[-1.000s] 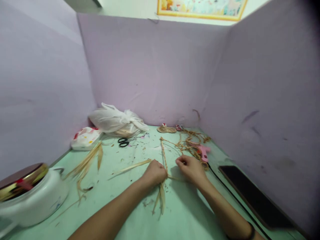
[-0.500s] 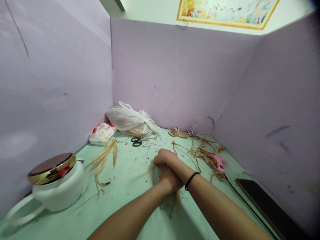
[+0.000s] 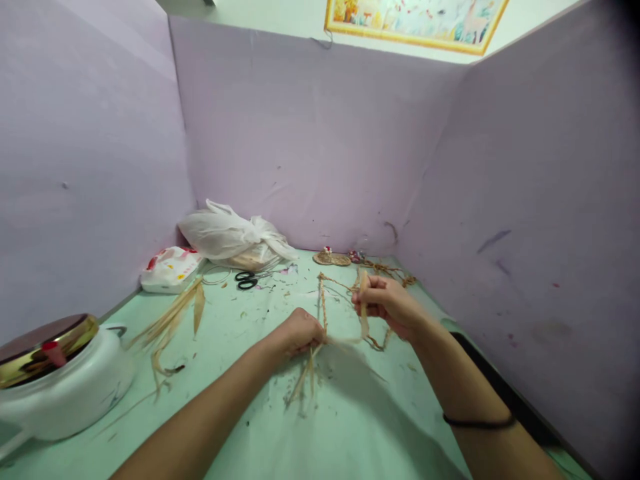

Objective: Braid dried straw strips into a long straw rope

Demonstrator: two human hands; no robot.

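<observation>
Near the middle of the table, my left hand is closed on the end of a braided straw cord. Loose straw ends hang out below its fingers. My right hand pinches a pale, flat husk strip, raised to the right of the cord. From the cord's end beside my left hand, a thin pale strand stretches toward the right hand. The cord runs away from me, bends at its far end and goes on to the right, partly behind my right hand.
Dry husk strips lie at the left, by a white lidded pot. Farther back are black-handled scissors, a tissue pack, a white plastic bag and a woven ornament. A dark flat object lies right.
My hands were crossed together; now they are apart, the right one drawn out to the right with the husk strip. The view has shifted, moving the surroundings leftward.
</observation>
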